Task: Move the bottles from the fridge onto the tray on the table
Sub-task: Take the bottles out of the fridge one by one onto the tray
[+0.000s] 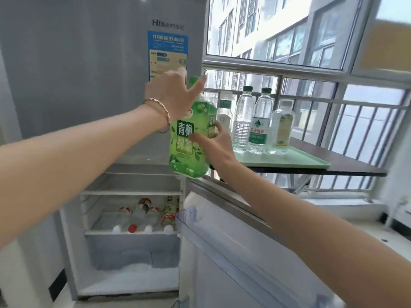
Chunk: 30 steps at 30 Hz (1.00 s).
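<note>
A large green tea bottle (189, 138) hangs in the air in front of the grey fridge (89, 85), left of the table. My left hand (173, 94) grips its neck near the cap. My right hand (213, 147) clasps its lower right side. On the pale green tray (295, 160) stand several bottles, among them two clear water bottles (242, 121) with green caps. Inside the open lower fridge compartment, several bottles (142, 215) lie on a shelf with their caps toward me.
The dark table (347, 161) carries the tray beside a window with a metal railing (355, 107). The open fridge door (233, 241) with its clear door shelf juts out below my right arm. A white sill runs at lower right.
</note>
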### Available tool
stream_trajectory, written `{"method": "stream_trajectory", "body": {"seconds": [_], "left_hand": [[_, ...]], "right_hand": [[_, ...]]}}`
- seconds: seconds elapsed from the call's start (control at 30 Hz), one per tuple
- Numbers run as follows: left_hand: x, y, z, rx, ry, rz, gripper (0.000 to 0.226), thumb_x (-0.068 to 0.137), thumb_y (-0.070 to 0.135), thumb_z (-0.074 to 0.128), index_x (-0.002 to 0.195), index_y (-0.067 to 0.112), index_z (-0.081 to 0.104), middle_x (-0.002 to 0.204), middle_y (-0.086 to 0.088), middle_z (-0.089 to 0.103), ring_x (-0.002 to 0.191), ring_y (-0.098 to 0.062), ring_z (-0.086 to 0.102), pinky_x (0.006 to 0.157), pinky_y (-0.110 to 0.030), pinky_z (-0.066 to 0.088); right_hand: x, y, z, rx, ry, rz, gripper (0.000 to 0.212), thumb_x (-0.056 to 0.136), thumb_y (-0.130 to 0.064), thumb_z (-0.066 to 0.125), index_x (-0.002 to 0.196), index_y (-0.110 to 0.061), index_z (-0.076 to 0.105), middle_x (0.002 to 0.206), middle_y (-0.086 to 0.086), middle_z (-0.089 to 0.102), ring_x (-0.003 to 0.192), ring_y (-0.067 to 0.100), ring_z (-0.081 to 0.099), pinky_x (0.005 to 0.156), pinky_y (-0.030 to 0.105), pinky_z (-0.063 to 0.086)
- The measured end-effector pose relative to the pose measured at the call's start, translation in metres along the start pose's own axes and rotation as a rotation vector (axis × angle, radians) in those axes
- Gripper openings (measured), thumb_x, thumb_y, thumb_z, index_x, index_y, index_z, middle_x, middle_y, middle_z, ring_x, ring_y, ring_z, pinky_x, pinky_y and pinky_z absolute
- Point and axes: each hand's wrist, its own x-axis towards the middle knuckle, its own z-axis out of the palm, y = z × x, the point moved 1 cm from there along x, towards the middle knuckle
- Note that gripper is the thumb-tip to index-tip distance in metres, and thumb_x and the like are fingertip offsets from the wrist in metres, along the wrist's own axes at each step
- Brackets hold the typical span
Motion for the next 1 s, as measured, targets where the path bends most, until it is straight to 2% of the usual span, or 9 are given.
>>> {"method": "stream_trajectory", "body": {"seconds": [0.1,0.17,0.3,0.47,0.57,0.67,0.8,0.93,1.0], "left_hand": [[-0.002,0.008,0.027,-0.179,-0.185,-0.155,0.075,0.086,0.072,0.018,0.11,0.007,0.048,0.098,-0.013,0.064,0.078,-0.027,0.06,0.057,-0.032,0.039],[-0.006,0.015,0.046,-0.331,-0.358,-0.275,0.082,0.087,0.071,0.02,0.127,0.003,0.043,0.107,-0.016,0.063,0.087,-0.03,0.062,0.064,-0.033,0.042],[-0.011,0.044,0.083,-0.695,-0.65,-0.441,0.059,0.094,0.056,0.03,0.115,0.007,0.054,0.09,-0.008,0.061,0.072,-0.019,0.056,0.065,-0.029,0.046],[-0.021,0.062,0.118,-0.88,-0.625,-0.605,0.04,0.098,0.038,0.037,0.106,0.003,0.054,0.08,-0.006,0.057,0.07,-0.019,0.052,0.082,-0.038,0.052],[-0.03,0.064,0.132,-0.873,-0.621,-0.555,0.054,0.099,0.039,0.031,0.123,-0.004,0.053,0.097,-0.018,0.065,0.062,-0.016,0.052,0.059,-0.029,0.047],[-0.033,0.064,0.144,-0.9,-0.621,-0.485,0.056,0.099,0.04,0.029,0.137,0.0,0.04,0.127,-0.023,0.058,0.087,-0.025,0.065,0.073,-0.037,0.055],[-0.034,0.057,0.154,-1.006,-0.699,-0.498,0.056,0.099,0.043,0.027,0.147,0.016,0.024,0.137,-0.013,0.052,0.119,-0.03,0.056,0.103,-0.047,0.044],[-0.036,0.05,0.16,-1.091,-0.735,-0.496,0.054,0.099,0.039,0.029,0.149,0.019,0.021,0.14,-0.01,0.05,0.124,-0.029,0.053,0.107,-0.047,0.04],[-0.037,0.049,0.16,-1.111,-0.737,-0.5,0.052,0.1,0.038,0.03,0.147,0.017,0.025,0.137,-0.011,0.053,0.119,-0.028,0.056,0.104,-0.047,0.044]], "right_hand": [[0.019,-0.007,-0.032,0.024,0.101,-0.014,0.087,0.07,-0.024,0.077,0.145,-0.013,0.035,0.1,0.003,0.063,0.087,0.015,0.062,0.067,0.026,0.052],[0.035,-0.006,-0.051,0.028,0.162,0.0,0.089,0.067,-0.026,0.075,0.145,-0.013,0.034,0.113,0.009,0.061,0.099,0.023,0.061,0.08,0.037,0.055],[0.067,-0.004,-0.077,-0.002,0.164,0.001,0.077,0.073,-0.025,0.072,0.136,-0.016,0.03,0.114,0.016,0.059,0.096,0.027,0.063,0.073,0.039,0.056],[0.097,0.019,-0.091,-0.116,0.069,0.065,0.063,0.08,-0.023,0.065,0.133,-0.012,0.033,0.111,0.015,0.061,0.09,0.025,0.064,0.07,0.038,0.054],[0.106,0.043,-0.097,-0.115,0.017,0.096,0.041,0.086,-0.017,0.056,0.125,-0.009,0.048,0.111,0.013,0.064,0.097,0.026,0.063,0.076,0.036,0.049],[0.11,0.058,-0.099,-0.168,0.023,0.084,0.014,0.089,-0.013,0.05,0.1,-0.02,0.055,0.098,0.003,0.064,0.089,0.016,0.059,0.07,0.029,0.041],[0.117,0.067,-0.093,-0.181,0.004,0.07,0.03,0.089,-0.005,0.049,0.115,-0.018,0.051,0.096,-0.003,0.064,0.084,0.012,0.059,0.067,0.025,0.042],[0.116,0.075,-0.085,-0.194,0.069,0.116,0.038,0.087,0.001,0.049,0.122,-0.012,0.051,0.106,0.005,0.064,0.095,0.018,0.061,0.07,0.027,0.048],[0.113,0.077,-0.08,-0.202,0.171,0.116,0.042,0.087,-0.003,0.051,0.128,-0.01,0.049,0.12,0.012,0.06,0.104,0.025,0.06,0.086,0.042,0.053]]}}
